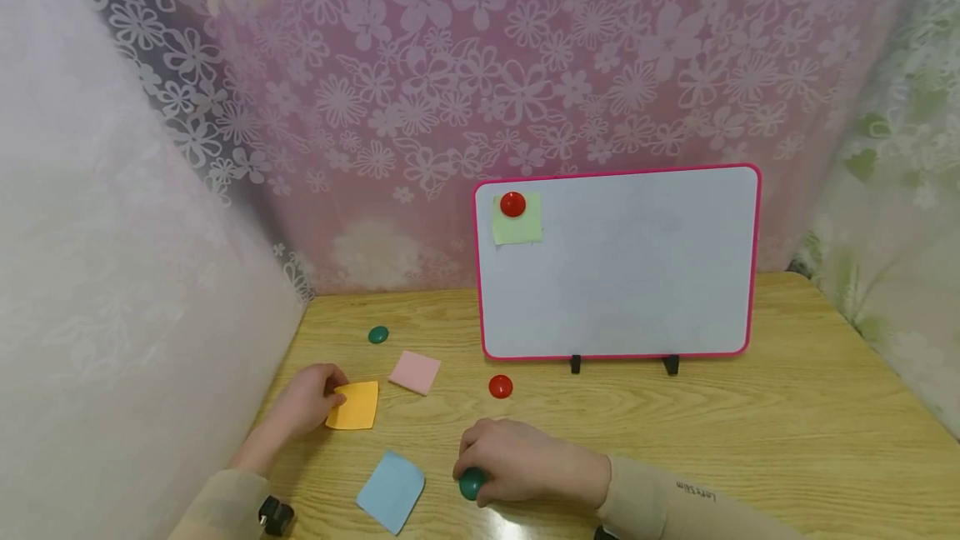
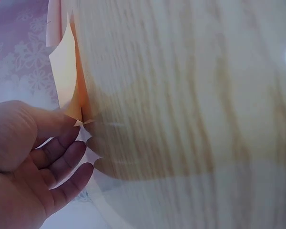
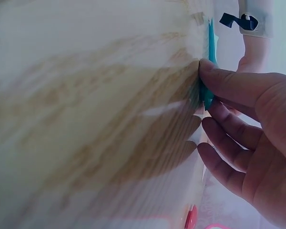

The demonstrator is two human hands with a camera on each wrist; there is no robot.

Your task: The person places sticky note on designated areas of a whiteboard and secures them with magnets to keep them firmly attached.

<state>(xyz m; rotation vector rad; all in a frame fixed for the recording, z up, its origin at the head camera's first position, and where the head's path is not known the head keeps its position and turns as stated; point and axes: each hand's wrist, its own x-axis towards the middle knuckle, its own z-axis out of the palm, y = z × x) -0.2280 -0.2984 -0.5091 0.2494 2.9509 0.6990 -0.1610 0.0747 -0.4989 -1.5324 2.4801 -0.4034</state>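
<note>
At the left of the table, my left hand [image 1: 306, 398] pinches the left edge of an orange sticky note [image 1: 356, 408]. The left wrist view shows the note's corner [image 2: 66, 81] between thumb and index finger, its sheet rising off the wood. My right hand [image 1: 517, 461] holds a round green magnet [image 1: 471, 486] low over or on the table, thumb on one side and fingers on the other; whether it touches the wood I cannot tell. A blue sticky note [image 1: 392, 492] lies between the hands. Beyond the left hand is a pink sticky note [image 1: 415, 372].
A pink-framed whiteboard [image 1: 637, 273] stands on black feet at the back, with a light green note [image 1: 517, 232] under a red magnet [image 1: 513, 204]. Another red magnet [image 1: 501, 387] and a green magnet [image 1: 378, 335] lie on the wooden table [image 1: 825, 440].
</note>
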